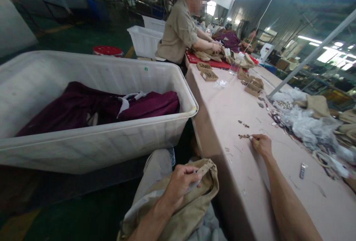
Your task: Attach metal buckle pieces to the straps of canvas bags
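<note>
My left hand [182,183] is closed on the edge of a khaki garment [204,192] that lies across my lap. A folded band with small holes or studs shows at the garment's upper edge, just beyond my fingers. On the table [219,111], my right hand [260,145] has its fingers pinched together at a small row of brass-coloured metal pieces [243,136]. Whether a piece is between those fingertips I cannot make out. A few more such pieces lie slightly farther back.
To my left stands a large white bin [111,133] with maroon cloth [89,103] inside. Small cardboard boxes [209,75] of metal pieces sit farther up the table. Plastic bags [306,118] line the right side, near a slanted pole [314,53]. A co-worker [178,29] handles cloth at the far end.
</note>
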### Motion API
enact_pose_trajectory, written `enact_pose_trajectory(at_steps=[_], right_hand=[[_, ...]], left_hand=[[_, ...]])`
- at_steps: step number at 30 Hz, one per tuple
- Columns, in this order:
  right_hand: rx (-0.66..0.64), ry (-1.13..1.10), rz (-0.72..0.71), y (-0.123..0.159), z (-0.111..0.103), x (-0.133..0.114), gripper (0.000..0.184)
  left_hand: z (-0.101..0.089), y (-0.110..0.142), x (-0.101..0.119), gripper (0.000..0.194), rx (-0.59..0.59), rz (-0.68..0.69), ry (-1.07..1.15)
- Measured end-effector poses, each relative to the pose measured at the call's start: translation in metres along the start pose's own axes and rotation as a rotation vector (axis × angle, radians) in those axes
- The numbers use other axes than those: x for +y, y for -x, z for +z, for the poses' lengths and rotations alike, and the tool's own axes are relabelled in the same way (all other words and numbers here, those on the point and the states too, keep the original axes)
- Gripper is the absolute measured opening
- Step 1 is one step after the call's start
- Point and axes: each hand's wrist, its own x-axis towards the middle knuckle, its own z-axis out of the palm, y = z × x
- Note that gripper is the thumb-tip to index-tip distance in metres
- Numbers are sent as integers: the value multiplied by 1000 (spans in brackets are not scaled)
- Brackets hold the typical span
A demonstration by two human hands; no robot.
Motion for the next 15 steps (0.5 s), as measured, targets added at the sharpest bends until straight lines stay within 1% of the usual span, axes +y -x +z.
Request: enact_pose_trajectory(at_steps=[2, 4, 8, 11, 15], right_hand=[[-43, 30, -22, -3, 4, 3, 40], [-82, 47, -58, -6, 5, 0, 39], [-157, 60, -143, -10, 5, -16, 24], [-167, 75, -181, -10, 9, -22, 23], [-179, 110, -193, -6, 14, -21, 25]], left_hand=[[-1, 1, 1, 21, 22, 25, -26], [-3, 3, 0, 21, 40, 27, -38], [-9, -2, -8, 23, 56, -43, -74], [-12, -8, -17, 25, 103, -24, -77], [-12, -12, -26, 26, 84, -2, -75]])
